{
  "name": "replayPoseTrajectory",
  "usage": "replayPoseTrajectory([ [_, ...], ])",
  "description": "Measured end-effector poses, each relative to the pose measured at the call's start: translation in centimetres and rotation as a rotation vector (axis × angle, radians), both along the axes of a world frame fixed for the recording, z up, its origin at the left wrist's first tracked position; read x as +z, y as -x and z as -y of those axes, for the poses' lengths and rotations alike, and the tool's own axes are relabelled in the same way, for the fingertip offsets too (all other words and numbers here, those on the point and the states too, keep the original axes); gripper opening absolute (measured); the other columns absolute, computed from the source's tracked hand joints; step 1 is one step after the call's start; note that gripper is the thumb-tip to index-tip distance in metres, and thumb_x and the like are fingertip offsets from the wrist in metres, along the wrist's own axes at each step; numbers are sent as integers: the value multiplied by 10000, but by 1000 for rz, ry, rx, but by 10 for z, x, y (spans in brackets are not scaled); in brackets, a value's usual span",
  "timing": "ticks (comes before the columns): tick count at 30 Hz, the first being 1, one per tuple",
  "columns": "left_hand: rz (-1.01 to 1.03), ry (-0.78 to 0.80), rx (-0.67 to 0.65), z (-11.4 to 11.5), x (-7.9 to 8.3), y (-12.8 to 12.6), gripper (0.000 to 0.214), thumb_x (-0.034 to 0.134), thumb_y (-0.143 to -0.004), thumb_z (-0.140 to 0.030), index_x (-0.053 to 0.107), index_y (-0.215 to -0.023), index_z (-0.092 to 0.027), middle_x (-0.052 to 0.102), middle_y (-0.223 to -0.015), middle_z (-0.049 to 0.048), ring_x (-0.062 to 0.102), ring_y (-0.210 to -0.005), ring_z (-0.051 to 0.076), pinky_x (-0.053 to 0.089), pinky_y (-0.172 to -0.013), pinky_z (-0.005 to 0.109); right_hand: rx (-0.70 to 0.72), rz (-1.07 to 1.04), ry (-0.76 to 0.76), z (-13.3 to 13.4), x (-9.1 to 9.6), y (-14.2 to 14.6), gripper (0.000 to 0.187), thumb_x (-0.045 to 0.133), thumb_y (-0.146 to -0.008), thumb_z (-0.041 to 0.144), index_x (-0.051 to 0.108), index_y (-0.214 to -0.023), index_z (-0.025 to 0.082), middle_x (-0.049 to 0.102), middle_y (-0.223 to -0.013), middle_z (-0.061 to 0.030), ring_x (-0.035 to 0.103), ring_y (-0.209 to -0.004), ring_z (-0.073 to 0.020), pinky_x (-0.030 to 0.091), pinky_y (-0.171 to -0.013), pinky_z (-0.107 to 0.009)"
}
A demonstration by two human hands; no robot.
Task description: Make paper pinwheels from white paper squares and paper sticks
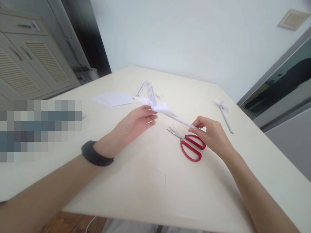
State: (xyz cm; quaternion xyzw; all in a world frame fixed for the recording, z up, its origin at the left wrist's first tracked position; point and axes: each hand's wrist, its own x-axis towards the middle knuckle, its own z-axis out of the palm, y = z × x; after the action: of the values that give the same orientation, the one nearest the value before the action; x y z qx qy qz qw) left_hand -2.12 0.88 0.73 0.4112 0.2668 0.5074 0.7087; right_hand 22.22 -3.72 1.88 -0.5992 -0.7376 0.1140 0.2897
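Note:
A white paper pinwheel (161, 107) is held above the table, its rolled paper stick slanting down to the right. My right hand (210, 132) pinches the lower end of that stick between thumb and fingers. At the blades, my left hand (138, 121) has its fingers stretched and apart, with the fingertips beside or against the paper; I cannot tell whether they touch. Below the stick lies a pair of scissors (182, 138) with red handles, blades slightly apart. A black band sits on my left wrist.
Paper sheets (114, 98) lie at the back left, beside several rolled paper sticks (148, 89). A second paper pinwheel (226, 118) rests at the right. Thin paper scraps (165, 176) lie near the front. The white table (136, 194) meets a wall behind. A blurred patch covers the left edge.

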Motion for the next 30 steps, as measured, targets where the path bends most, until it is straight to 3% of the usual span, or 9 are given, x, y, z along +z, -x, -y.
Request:
replayPoseTrajectory([
  [15, -48, -8, -20, -3, -8, 1, 153, 683, -727, -145, 624, -869, -149, 573, -811, 14, 520, -746, 107, 400, -717, 252, 1, 37, -6, -2, -3, -2, 106, 571, -803, 253, 561, -706, 213, 644, -716, 16, 579, -672, -156, 420, -620, -285],
  [30, -99, 12, 26, -3, -11, -2, 59, 615, -739, -115, 621, -782, -154, 566, -775, 9, 509, -724, 106, 386, -664, 232, -12, 58, 46, -2, -6, -2, 105, 576, -790, 269, 540, -701, 226, 639, -699, 17, 571, -621, -159, 415, -565, -280],
])
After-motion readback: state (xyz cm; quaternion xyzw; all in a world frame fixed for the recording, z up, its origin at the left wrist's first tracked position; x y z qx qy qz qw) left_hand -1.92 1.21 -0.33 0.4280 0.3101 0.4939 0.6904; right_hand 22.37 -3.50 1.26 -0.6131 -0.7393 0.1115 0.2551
